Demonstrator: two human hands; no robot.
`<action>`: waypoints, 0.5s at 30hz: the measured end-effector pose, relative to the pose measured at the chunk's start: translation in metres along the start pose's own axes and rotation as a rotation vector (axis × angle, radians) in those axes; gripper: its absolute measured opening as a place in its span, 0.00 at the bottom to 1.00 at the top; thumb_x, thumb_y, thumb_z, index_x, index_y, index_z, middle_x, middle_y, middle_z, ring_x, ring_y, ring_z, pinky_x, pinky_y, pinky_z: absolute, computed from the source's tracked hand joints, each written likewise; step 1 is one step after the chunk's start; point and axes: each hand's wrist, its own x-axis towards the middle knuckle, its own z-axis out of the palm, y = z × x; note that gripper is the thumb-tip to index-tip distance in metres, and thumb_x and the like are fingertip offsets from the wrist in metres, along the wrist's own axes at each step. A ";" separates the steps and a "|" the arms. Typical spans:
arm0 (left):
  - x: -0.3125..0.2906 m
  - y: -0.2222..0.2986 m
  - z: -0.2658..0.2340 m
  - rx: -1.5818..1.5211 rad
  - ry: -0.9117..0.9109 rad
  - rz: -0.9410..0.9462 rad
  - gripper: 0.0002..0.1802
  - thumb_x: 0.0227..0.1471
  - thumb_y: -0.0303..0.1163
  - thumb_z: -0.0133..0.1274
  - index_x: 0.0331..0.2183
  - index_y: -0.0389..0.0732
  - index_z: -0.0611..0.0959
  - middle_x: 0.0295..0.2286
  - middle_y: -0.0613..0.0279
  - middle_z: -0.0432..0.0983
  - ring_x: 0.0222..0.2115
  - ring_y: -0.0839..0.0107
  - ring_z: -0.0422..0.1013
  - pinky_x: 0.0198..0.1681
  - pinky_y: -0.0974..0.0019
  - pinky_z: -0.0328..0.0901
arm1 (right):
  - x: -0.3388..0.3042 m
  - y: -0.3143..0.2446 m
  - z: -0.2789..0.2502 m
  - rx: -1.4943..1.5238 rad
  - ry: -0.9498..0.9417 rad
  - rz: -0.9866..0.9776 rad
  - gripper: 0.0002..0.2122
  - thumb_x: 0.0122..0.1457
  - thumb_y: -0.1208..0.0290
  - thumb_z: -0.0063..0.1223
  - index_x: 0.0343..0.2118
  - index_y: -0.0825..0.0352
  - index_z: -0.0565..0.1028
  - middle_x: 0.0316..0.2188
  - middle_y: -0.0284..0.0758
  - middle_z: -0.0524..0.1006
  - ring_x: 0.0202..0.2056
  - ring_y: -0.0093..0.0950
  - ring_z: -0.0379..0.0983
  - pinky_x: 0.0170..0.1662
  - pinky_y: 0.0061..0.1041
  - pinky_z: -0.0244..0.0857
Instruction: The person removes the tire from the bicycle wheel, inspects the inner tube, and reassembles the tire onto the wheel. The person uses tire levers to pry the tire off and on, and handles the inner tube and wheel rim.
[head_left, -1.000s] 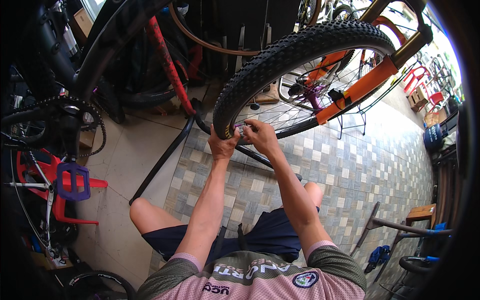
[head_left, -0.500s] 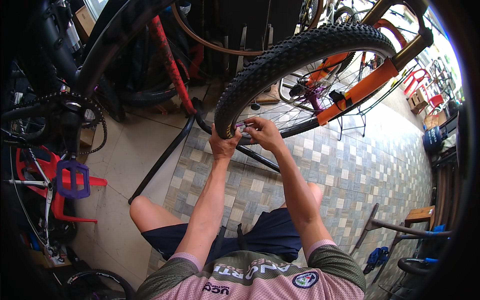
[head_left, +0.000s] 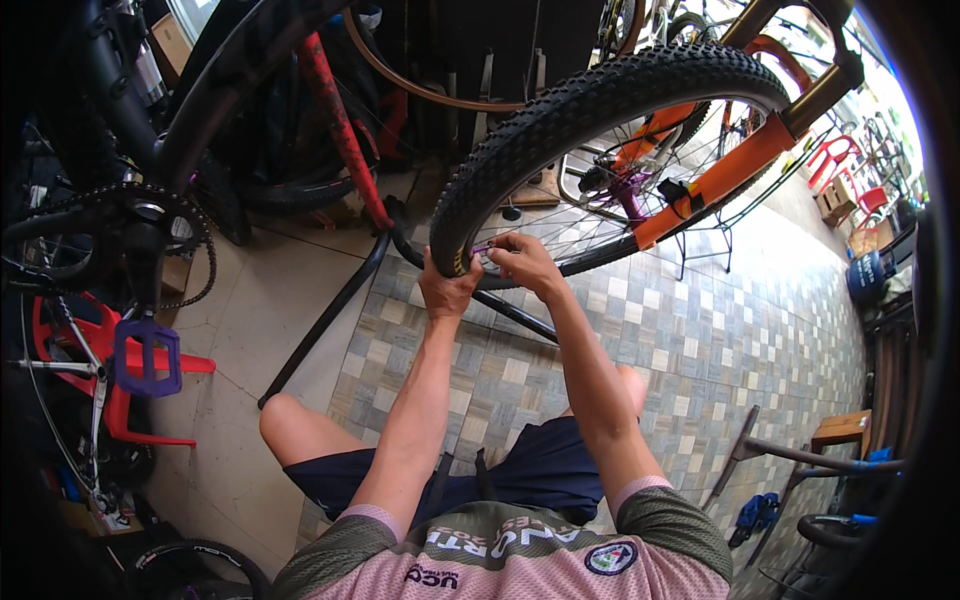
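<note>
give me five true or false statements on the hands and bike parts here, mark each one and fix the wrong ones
1. The left hand grips the knobbly black tire. True.
2. The right hand rests on a knee. False: the right hand is raised, its fingers at a small purple piece by the wheel's rim.
3. The lower fork leg beside the wheel is orange. True.
4. The pedal at the left of the picture is bright green. False: the pedal is purple.
5. A red tube with dark marks stands to the left of the tire. True.
</note>
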 end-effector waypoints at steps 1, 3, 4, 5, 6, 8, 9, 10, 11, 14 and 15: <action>0.000 0.001 0.002 -0.007 -0.008 -0.009 0.27 0.44 0.41 0.72 0.42 0.39 0.78 0.29 0.51 0.84 0.33 0.49 0.84 0.34 0.53 0.76 | -0.001 0.000 -0.002 0.089 -0.007 -0.025 0.14 0.65 0.68 0.61 0.51 0.67 0.81 0.36 0.30 0.83 0.30 0.19 0.78 0.32 0.21 0.70; -0.001 0.004 0.004 -0.006 -0.015 -0.015 0.27 0.44 0.41 0.72 0.42 0.39 0.78 0.29 0.51 0.84 0.33 0.50 0.84 0.34 0.53 0.76 | -0.003 0.002 -0.005 0.268 -0.022 -0.077 0.14 0.66 0.67 0.60 0.52 0.67 0.80 0.36 0.29 0.82 0.29 0.16 0.77 0.29 0.19 0.68; -0.001 0.002 0.003 0.000 -0.013 -0.019 0.27 0.44 0.41 0.72 0.41 0.39 0.78 0.29 0.51 0.84 0.33 0.50 0.84 0.34 0.53 0.76 | -0.005 0.000 -0.004 0.275 -0.027 -0.094 0.14 0.67 0.67 0.60 0.51 0.67 0.80 0.35 0.28 0.82 0.29 0.16 0.77 0.29 0.17 0.67; -0.001 0.001 0.002 0.007 -0.008 -0.013 0.27 0.44 0.41 0.73 0.41 0.39 0.78 0.29 0.51 0.84 0.33 0.50 0.84 0.34 0.53 0.76 | -0.007 -0.002 -0.003 0.282 -0.033 -0.110 0.13 0.68 0.66 0.60 0.51 0.67 0.80 0.35 0.28 0.81 0.29 0.15 0.76 0.28 0.16 0.67; 0.000 0.000 0.001 0.014 -0.002 -0.006 0.27 0.44 0.41 0.73 0.41 0.39 0.78 0.29 0.51 0.84 0.33 0.51 0.84 0.34 0.53 0.76 | -0.009 -0.004 -0.002 0.289 -0.040 -0.127 0.13 0.68 0.65 0.60 0.51 0.67 0.80 0.35 0.28 0.81 0.28 0.15 0.76 0.28 0.14 0.66; 0.000 0.002 0.003 0.007 -0.005 -0.005 0.27 0.44 0.41 0.73 0.41 0.39 0.78 0.29 0.51 0.84 0.33 0.51 0.84 0.34 0.54 0.76 | -0.012 -0.001 -0.003 0.346 -0.054 -0.120 0.13 0.69 0.66 0.60 0.51 0.67 0.80 0.36 0.28 0.82 0.30 0.15 0.77 0.28 0.15 0.68; -0.001 0.004 0.003 -0.002 -0.007 -0.011 0.27 0.44 0.41 0.73 0.41 0.39 0.78 0.29 0.51 0.84 0.33 0.51 0.84 0.34 0.54 0.76 | -0.013 0.000 -0.004 0.375 -0.061 -0.116 0.13 0.69 0.66 0.59 0.51 0.67 0.80 0.37 0.29 0.82 0.30 0.15 0.77 0.29 0.15 0.69; -0.001 0.004 0.003 -0.012 -0.011 -0.016 0.27 0.44 0.41 0.73 0.41 0.39 0.78 0.29 0.51 0.84 0.33 0.51 0.84 0.34 0.54 0.76 | -0.012 0.002 -0.004 0.366 -0.055 -0.116 0.13 0.68 0.66 0.60 0.51 0.67 0.80 0.37 0.29 0.83 0.31 0.16 0.78 0.29 0.16 0.69; -0.001 0.005 0.003 -0.018 -0.014 -0.019 0.27 0.44 0.41 0.73 0.41 0.39 0.78 0.29 0.51 0.84 0.33 0.51 0.84 0.34 0.53 0.76 | -0.011 0.004 -0.004 0.357 -0.049 -0.116 0.13 0.68 0.67 0.61 0.51 0.67 0.79 0.38 0.29 0.83 0.31 0.16 0.78 0.30 0.16 0.70; -0.002 0.002 0.003 -0.014 -0.013 -0.023 0.27 0.44 0.42 0.72 0.42 0.39 0.78 0.29 0.52 0.84 0.33 0.50 0.84 0.34 0.53 0.76 | -0.008 0.009 -0.004 0.309 -0.063 -0.109 0.14 0.66 0.71 0.61 0.52 0.67 0.78 0.39 0.30 0.83 0.31 0.16 0.78 0.30 0.16 0.71; -0.001 0.000 0.002 0.000 -0.010 -0.019 0.28 0.44 0.42 0.72 0.42 0.39 0.78 0.29 0.52 0.84 0.33 0.50 0.84 0.34 0.53 0.76 | -0.007 0.010 -0.003 0.290 -0.072 -0.106 0.14 0.65 0.73 0.61 0.53 0.67 0.78 0.40 0.31 0.83 0.31 0.17 0.78 0.30 0.16 0.71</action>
